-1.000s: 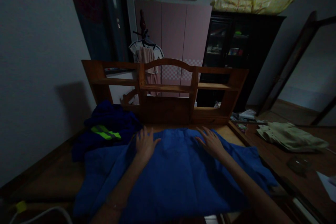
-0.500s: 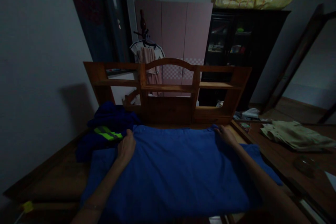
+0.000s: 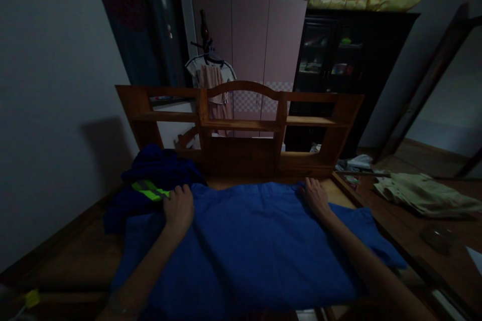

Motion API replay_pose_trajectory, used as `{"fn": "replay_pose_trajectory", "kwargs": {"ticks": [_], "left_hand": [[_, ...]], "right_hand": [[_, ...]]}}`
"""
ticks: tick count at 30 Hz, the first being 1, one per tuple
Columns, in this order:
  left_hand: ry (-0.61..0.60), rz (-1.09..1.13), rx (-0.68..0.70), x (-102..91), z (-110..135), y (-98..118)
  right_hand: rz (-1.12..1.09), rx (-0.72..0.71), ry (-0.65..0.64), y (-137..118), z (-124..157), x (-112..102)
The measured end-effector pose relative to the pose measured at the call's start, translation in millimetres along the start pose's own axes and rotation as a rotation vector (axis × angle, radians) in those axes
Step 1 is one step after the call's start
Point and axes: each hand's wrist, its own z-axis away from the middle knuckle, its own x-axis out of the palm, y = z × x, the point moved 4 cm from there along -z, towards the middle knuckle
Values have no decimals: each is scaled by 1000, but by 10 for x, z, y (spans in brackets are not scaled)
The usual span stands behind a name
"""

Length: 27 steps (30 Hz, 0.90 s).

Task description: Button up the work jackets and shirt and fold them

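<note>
A large blue garment [image 3: 248, 246] lies spread flat on a wooden surface in front of me. My left hand [image 3: 179, 206] rests on its far left corner with the fingers curled over the edge of the cloth. At the far right corner, my right hand [image 3: 315, 196] lies on the cloth with fingers bent down at the edge. Both forearms stretch across the garment. Whether the fingers pinch the cloth or only press on it is hard to tell in the dim light.
A dark blue garment with neon yellow-green stripes [image 3: 150, 185] is bunched at the left. A wooden shelf unit [image 3: 241, 125] stands just beyond the cloth. A beige folded garment [image 3: 425, 195] lies on the wood at right. Pink wardrobe and dark cabinet stand behind.
Both hands slid apart from the middle of the blue garment to its far corners, and the cloth now lies flatter and wider.
</note>
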Motion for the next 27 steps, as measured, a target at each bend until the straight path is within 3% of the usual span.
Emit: {"fn": "replay_pose_trajectory", "kwargs": {"ticks": [2, 5, 8, 10, 14, 17, 21, 27], "left_hand": [[78, 95, 150, -280, 58, 361], [48, 363, 487, -486, 239, 1078], [0, 534, 669, -378, 515, 1562], [-83, 556, 773, -191, 715, 1637], [-227, 566, 953, 31, 1044, 1307], [-244, 547, 939, 7, 1196, 933], [-219, 458, 799, 80, 1405, 441], [-21, 354, 506, 412, 1810, -439]], "right_hand": [[-33, -81, 13, -274, 18, -49], [-155, -254, -38, -796, 157, -10], [-341, -442, -134, -1200, 383, 117], [-379, -491, -188, -1292, 486, 203], [-395, -473, -251, -1225, 499, 281], [-402, -465, -266, -1188, 460, 274], [-417, -464, -260, -1207, 460, 253], [-426, -416, -228, -1185, 445, 283]]}}
